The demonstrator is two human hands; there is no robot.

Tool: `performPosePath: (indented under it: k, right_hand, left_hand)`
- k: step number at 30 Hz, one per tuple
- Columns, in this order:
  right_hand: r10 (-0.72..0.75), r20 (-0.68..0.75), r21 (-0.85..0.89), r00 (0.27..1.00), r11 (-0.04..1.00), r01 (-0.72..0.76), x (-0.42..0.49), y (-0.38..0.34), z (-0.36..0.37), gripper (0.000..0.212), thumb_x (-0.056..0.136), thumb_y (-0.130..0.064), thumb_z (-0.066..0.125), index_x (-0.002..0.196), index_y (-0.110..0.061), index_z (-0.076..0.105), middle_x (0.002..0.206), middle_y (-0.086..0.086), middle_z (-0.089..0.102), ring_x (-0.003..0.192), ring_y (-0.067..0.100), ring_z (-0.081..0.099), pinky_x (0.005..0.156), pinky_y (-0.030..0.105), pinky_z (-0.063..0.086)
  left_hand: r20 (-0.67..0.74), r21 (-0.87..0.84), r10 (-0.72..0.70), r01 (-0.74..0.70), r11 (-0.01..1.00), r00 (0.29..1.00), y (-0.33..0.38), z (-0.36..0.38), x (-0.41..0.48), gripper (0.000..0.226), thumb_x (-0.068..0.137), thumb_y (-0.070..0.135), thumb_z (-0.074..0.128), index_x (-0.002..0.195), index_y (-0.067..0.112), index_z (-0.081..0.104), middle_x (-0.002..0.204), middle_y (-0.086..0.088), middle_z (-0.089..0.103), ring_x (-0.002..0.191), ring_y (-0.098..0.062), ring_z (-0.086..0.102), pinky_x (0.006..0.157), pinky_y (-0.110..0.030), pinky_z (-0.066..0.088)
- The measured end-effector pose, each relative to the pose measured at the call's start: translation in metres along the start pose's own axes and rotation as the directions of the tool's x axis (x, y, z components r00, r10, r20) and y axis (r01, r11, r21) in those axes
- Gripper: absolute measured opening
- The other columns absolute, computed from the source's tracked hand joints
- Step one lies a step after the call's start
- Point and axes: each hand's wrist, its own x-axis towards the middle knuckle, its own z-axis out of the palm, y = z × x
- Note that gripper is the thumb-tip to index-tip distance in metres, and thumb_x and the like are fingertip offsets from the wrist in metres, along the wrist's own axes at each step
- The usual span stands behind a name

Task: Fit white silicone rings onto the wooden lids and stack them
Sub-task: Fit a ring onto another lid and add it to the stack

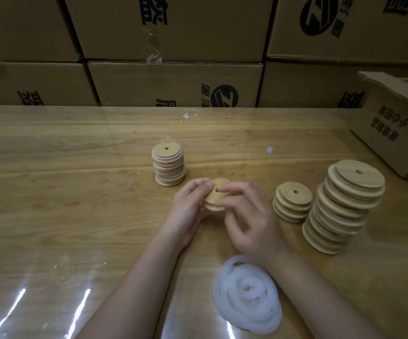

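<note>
Much of the lid is covered by fingers, so it cannot be told whether a ring is already seated on it. The open box at the right is cut off by the frame edge, and its contents cannot be made out. The white rings nearest the person are heaped and blurred into one pile.

The lid is held over the middle of the table, just in front of the ringed stack. Being round, it has no long axis. Its flat face is turned up and tilted toward the camera, with its small hole near the far side.

Its left edge is gripped by the curled fingers of the left hand, and its right edge is pinched by the thumb and forefinger of the right hand.

A low stack and a tall stack of bare lids are seen to the right, the tall one leaning.
</note>
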Motion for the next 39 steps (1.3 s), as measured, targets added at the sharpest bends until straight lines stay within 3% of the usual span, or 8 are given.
performPosePath:
  k: [3, 6, 10, 12, 17, 24, 33, 39]
  right_hand:
    - [0.315, 0.229, 0.198, 0.921, 0.911, -0.361, 0.008, -0.001, -0.017, 0.015, 0.080, 0.002, 0.058, 0.081, -0.011, 0.065, 0.085, -0.004, 0.058, 0.076, 0.016, 0.055, 0.069, 0.029, 0.046]
    - [0.381, 0.657, 0.100, 0.651, 0.812, -0.575, 0.015, 0.001, -0.039, 0.013, 0.083, -0.019, 0.064, 0.088, -0.031, 0.064, 0.088, -0.017, 0.061, 0.081, 0.000, 0.056, 0.073, 0.018, 0.044]
    - [0.318, 0.913, -0.184, 0.256, 0.881, -0.437, 0.014, -0.012, -0.056, 0.050, 0.077, -0.030, 0.072, 0.121, -0.038, 0.049, 0.114, -0.019, 0.044, 0.106, -0.001, 0.046, 0.093, 0.019, 0.042]
    - [0.346, 0.920, -0.288, 0.186, 0.916, -0.279, 0.014, -0.026, -0.054, 0.056, 0.075, -0.029, 0.073, 0.123, -0.035, 0.046, 0.115, -0.015, 0.039, 0.109, 0.005, 0.041, 0.093, 0.026, 0.041]
    - [0.450, 0.886, -0.422, 0.112, 0.883, -0.206, 0.014, -0.046, -0.044, 0.048, 0.072, -0.017, 0.073, 0.107, -0.030, 0.043, 0.117, -0.007, 0.043, 0.103, 0.013, 0.041, 0.076, 0.029, 0.041]
    - [0.438, 0.876, -0.415, 0.200, 0.897, -0.151, 0.010, -0.052, -0.034, 0.028, 0.076, -0.014, 0.065, 0.092, -0.025, 0.045, 0.105, -0.004, 0.035, 0.100, 0.017, 0.038, 0.076, 0.033, 0.045]
    - [0.394, 0.910, -0.393, 0.130, 0.919, -0.036, 0.009, -0.054, -0.033, 0.026, 0.077, -0.022, 0.062, 0.100, -0.013, 0.055, 0.104, 0.006, 0.055, 0.097, 0.023, 0.049, 0.083, 0.038, 0.049]
    - [0.417, 0.843, -0.372, 0.341, 0.908, -0.190, 0.014, -0.037, -0.034, 0.014, 0.078, -0.022, 0.058, 0.090, -0.018, 0.051, 0.082, -0.001, 0.054, 0.079, 0.020, 0.052, 0.058, 0.032, 0.039]
  left_hand:
    - [-0.039, -0.019, 0.043, -0.044, 0.999, 0.998, -0.001, -0.001, 0.003, 0.006, 0.092, 0.010, 0.053, 0.094, 0.012, 0.058, 0.069, 0.002, 0.066, 0.058, -0.005, 0.060, 0.051, -0.019, 0.051]
    - [-0.082, 0.017, 0.074, -0.073, 0.997, 0.994, -0.006, 0.000, 0.005, 0.006, 0.091, 0.010, 0.055, 0.094, 0.013, 0.059, 0.073, 0.001, 0.063, 0.060, -0.005, 0.060, 0.054, -0.020, 0.049]
    - [-0.088, 0.046, 0.074, -0.070, 0.996, 0.993, -0.007, 0.000, 0.005, 0.005, 0.091, 0.012, 0.056, 0.092, 0.015, 0.060, 0.073, 0.003, 0.063, 0.059, -0.003, 0.058, 0.054, -0.020, 0.047]
    - [-0.076, 0.051, 0.075, -0.072, 0.996, 0.994, -0.006, 0.000, 0.005, 0.005, 0.091, 0.012, 0.056, 0.092, 0.014, 0.060, 0.073, 0.003, 0.063, 0.059, -0.003, 0.058, 0.056, -0.021, 0.047]
    - [-0.074, 0.057, 0.077, -0.073, 0.996, 0.994, -0.005, 0.002, 0.002, 0.006, 0.092, 0.011, 0.055, 0.095, 0.012, 0.059, 0.072, 0.002, 0.063, 0.059, -0.003, 0.058, 0.053, -0.019, 0.048]
    - [-0.076, 0.094, 0.080, -0.073, 0.993, 0.994, -0.004, 0.003, 0.000, 0.005, 0.092, 0.012, 0.055, 0.095, 0.014, 0.059, 0.073, 0.002, 0.062, 0.060, -0.005, 0.056, 0.057, -0.022, 0.044]
    - [-0.071, 0.091, 0.080, -0.073, 0.993, 0.994, -0.005, 0.001, 0.000, 0.006, 0.092, 0.012, 0.055, 0.095, 0.014, 0.059, 0.073, 0.003, 0.063, 0.060, -0.004, 0.057, 0.055, -0.020, 0.046]
    - [-0.104, 0.002, 0.068, -0.069, 0.998, 0.992, -0.004, 0.001, 0.002, 0.006, 0.092, 0.012, 0.054, 0.094, 0.016, 0.058, 0.074, 0.003, 0.062, 0.058, -0.002, 0.057, 0.051, -0.018, 0.046]
